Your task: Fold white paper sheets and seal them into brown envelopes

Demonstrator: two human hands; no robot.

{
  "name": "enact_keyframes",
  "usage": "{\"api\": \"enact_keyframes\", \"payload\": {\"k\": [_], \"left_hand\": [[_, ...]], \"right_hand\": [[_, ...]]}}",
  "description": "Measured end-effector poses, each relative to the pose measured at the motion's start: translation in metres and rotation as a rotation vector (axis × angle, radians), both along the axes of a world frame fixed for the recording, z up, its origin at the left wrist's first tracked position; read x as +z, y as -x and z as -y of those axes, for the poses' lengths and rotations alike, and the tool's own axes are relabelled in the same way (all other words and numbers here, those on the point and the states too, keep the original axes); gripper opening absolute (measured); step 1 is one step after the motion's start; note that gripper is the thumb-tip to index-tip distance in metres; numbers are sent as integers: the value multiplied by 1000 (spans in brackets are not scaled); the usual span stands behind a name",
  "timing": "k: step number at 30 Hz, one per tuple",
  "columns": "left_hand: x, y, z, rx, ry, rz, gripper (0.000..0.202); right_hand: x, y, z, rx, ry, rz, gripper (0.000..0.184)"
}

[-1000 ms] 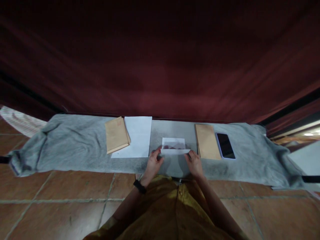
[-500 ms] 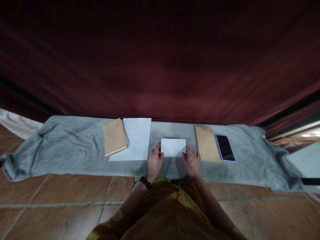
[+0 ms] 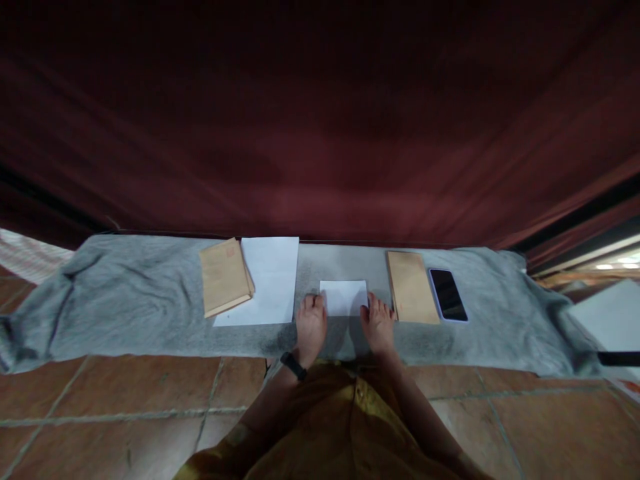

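Observation:
A small white sheet of paper [image 3: 343, 297], possibly folded, lies nearly flat on the grey cloth [image 3: 345, 263] in front of me. My left hand [image 3: 311, 328] has its thumb and bent forefinger at the sheet's left edge. At the opposite edge, the thumb and forefinger of my right hand [image 3: 379, 325] pinch the paper, while its other fingers rest beside it on the cloth. The undersides of both hands are hidden. Left of my left hand is a larger white sheet [image 3: 273, 277], partly covered by brown envelopes [image 3: 225, 277].
More brown envelopes [image 3: 413, 287] lie just right of my right hand, and a phone [image 3: 449, 295] with a pale purple case is beyond them. A dark red curtain [image 3: 340, 167] hangs behind the cloth-covered surface. Tiled floor [image 3: 145, 387] shows below.
The small white sheet has come down from just above the cloth to lie nearly flat. My hands have lowered with it, fingers more bent. The view has shifted slightly.

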State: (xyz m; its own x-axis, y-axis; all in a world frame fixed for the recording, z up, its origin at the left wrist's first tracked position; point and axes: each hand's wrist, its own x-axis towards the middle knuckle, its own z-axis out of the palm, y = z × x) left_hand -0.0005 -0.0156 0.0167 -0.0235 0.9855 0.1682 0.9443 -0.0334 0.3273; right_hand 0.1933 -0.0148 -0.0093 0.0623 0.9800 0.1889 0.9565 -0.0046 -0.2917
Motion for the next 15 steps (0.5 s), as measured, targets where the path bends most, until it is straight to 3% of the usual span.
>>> {"api": "enact_keyframes", "payload": {"k": [7,12,15], "left_hand": [[-15,-35,-9,-367,-41,-30,48],[-24,-41,-10,-379,1,-47,52],[-26,-39,-10,-396,23,-73,53]], "right_hand": [[-1,-1,3,-23,-14,-1,36],[8,4,-3,-21,-10,9,37],[12,15,-13,76,-32,7,39]]}}
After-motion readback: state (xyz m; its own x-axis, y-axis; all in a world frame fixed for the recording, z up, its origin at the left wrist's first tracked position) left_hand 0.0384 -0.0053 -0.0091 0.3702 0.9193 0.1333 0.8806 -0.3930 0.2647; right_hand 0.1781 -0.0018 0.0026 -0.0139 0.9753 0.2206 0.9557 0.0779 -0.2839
